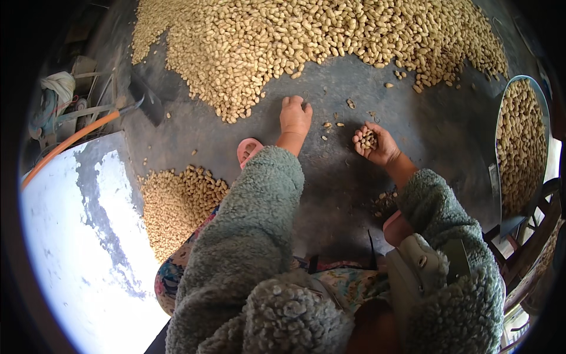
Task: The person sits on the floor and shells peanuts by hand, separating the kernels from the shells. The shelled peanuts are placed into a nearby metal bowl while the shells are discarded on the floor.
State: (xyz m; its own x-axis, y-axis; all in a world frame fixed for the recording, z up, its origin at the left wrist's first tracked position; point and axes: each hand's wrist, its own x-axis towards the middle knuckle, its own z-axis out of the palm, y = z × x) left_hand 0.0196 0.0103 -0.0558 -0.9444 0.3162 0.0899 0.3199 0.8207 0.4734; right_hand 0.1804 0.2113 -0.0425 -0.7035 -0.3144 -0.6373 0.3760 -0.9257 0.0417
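My left hand (295, 116) is low over the dark floor (327, 177), fingers curled and thumb slightly apart. Whether anything sits between those fingertips is hidden. To its right, my right hand (380, 144) is turned palm up, cupping a small handful of peanuts (368, 138). A few loose peanuts (327, 125) and bits of shell (351, 104) lie on the floor between and beyond the hands. Ahead spreads a large pile of unshelled peanuts (336, 31). A smaller peanut pile (172, 212) rests left of my knee.
At far right stands a metal-rimmed container (499, 141) full of peanuts. A hoe with an orange handle (75, 142) reaches in from the left, near some machinery (48, 115). Pink footwear (247, 149) shows by my left forearm. Dark scraps (385, 201) lie below my right wrist.
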